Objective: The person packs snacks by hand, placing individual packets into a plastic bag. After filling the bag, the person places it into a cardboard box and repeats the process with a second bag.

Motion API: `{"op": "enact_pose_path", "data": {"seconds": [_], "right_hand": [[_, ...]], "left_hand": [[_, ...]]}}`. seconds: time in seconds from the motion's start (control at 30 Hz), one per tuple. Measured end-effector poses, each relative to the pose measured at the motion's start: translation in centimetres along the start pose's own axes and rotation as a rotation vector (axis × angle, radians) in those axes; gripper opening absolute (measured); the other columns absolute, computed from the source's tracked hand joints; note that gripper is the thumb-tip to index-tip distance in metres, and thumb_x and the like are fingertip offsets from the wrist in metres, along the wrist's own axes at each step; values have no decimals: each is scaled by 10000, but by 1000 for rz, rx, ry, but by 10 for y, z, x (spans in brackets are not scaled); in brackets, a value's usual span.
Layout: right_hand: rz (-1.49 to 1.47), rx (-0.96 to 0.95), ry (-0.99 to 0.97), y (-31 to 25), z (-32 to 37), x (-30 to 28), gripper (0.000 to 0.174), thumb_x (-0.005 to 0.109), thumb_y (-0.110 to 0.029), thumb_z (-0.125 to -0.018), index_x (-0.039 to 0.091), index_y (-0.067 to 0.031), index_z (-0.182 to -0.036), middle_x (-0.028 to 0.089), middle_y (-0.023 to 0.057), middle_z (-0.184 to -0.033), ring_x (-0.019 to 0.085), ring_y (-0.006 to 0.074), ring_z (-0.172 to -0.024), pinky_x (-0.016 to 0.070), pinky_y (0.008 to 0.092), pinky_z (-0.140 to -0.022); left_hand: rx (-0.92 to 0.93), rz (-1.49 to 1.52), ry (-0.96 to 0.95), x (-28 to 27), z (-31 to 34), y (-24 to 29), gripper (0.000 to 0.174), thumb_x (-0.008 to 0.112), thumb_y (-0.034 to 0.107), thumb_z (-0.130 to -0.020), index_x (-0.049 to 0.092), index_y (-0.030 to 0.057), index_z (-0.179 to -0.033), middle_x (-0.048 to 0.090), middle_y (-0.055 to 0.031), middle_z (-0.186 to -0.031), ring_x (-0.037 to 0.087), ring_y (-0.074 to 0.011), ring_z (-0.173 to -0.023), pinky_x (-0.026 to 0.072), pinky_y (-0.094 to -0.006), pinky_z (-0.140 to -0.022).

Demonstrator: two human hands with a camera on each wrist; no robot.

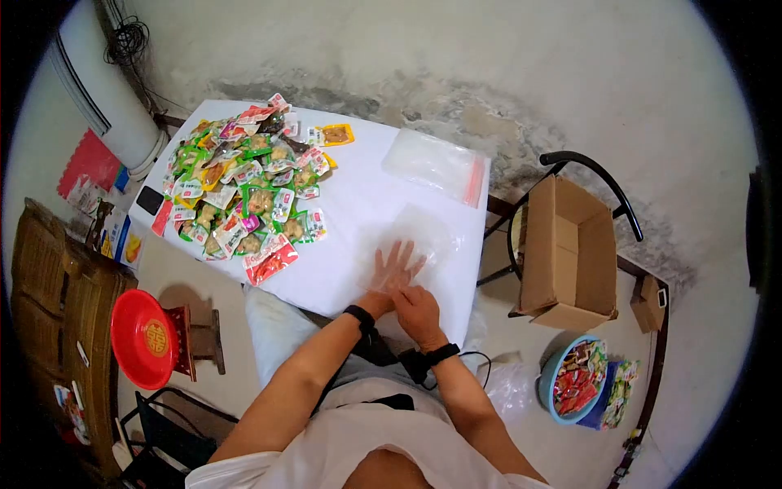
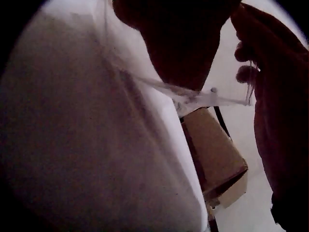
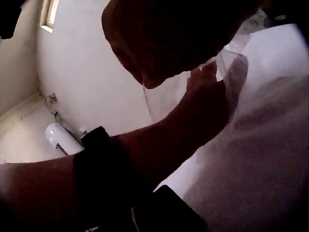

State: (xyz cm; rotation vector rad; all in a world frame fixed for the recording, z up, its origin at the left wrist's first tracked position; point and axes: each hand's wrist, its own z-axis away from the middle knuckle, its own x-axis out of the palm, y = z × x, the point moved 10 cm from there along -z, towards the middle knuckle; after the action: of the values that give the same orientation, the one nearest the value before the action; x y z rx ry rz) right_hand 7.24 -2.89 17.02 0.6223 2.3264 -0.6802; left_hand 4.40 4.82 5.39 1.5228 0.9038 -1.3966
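My left hand (image 1: 397, 267) is inside a clear plastic bag (image 1: 428, 236), its fingers spread over the white table near the front edge. Beside the left wrist, my right hand (image 1: 418, 314) pinches the bag's edge with curled fingers. The left wrist view shows the bag's rim (image 2: 207, 99) stretched from the left hand across to the right hand (image 2: 282, 92). In the right wrist view, thin film covers the left hand (image 3: 207, 99) below the dark right hand (image 3: 169, 38).
Many small snack packets (image 1: 252, 196) are heaped on the table's left part. Flat clear bags with a red strip (image 1: 436, 165) lie at the far right corner. To the right are an open cardboard box (image 1: 574, 253) and a blue basin (image 1: 551, 371) of packets. A red basin (image 1: 134, 359) stands left.
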Motion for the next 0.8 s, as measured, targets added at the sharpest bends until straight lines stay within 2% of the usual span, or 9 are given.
{"op": "enact_pose_path", "data": {"seconds": [0.13,0.17,0.2,0.33,0.47,0.5,0.6,0.67,0.8], "right_hand": [[15,69,-133,20,20,20,122,609,-44,-720,630,-70,-838,574,81,-771,551,279,-687,433,390,-567],[33,91,-192,23,27,31,114,609,-47,-730,623,-71,-841,585,81,-802,556,284,-702,434,400,-572],[-26,105,-144,26,31,32,148,613,-37,-748,615,-82,-889,594,98,-854,559,303,-749,442,416,-617],[-50,185,-78,33,27,24,158,632,-33,-750,595,-74,-897,594,118,-864,550,321,-811,451,406,-697],[-18,214,-38,45,30,23,169,633,-71,-748,589,-65,-911,597,128,-932,557,320,-838,449,419,-737],[-31,215,-51,44,33,24,169,633,-71,-748,589,-65,-911,597,128,-932,557,320,-838,449,419,-737],[46,247,-113,54,29,33,140,638,-79,-748,612,-75,-886,570,108,-844,549,307,-801,455,404,-683],[47,272,-118,60,34,36,132,637,-82,-750,618,-78,-880,560,106,-823,547,305,-793,454,402,-669],[9,334,-97,70,41,40,106,633,-92,-759,622,-82,-864,547,108,-794,542,305,-780,451,400,-652]], "left_hand": [[9,40,-69,8,-6,1,625,458,417,-882,269,207,-1440,81,-158,-1522,61,-399,-1390,137,-674,-1016],[32,122,58,-7,-6,3,639,457,433,-875,268,201,-1440,86,-164,-1520,61,-403,-1388,132,-679,-1013],[41,195,186,-20,-1,0,652,455,449,-869,267,195,-1440,91,-170,-1519,62,-408,-1387,127,-683,-1011],[31,129,122,-5,-2,-10,720,474,504,-850,253,160,-1443,120,-220,-1501,58,-422,-1383,149,-675,-1008],[24,294,304,-47,10,-11,668,493,425,-856,290,129,-1420,142,-233,-1492,95,-434,-1376,157,-661,-1015],[8,297,295,-35,12,-13,668,493,425,-856,290,129,-1420,142,-233,-1492,95,-434,-1376,157,-661,-1015],[47,231,227,1,13,-10,565,484,329,-873,370,74,-1364,181,-239,-1478,156,-397,-1375,196,-601,-1041],[39,269,308,0,28,-6,453,473,235,-876,463,26,-1279,306,-246,-1421,286,-364,-1331,276,-490,-1053],[-51,335,201,3,55,-9,378,473,189,-867,533,14,-1197,450,-238,-1311,422,-363,-1229,356,-416,-1010]]}}
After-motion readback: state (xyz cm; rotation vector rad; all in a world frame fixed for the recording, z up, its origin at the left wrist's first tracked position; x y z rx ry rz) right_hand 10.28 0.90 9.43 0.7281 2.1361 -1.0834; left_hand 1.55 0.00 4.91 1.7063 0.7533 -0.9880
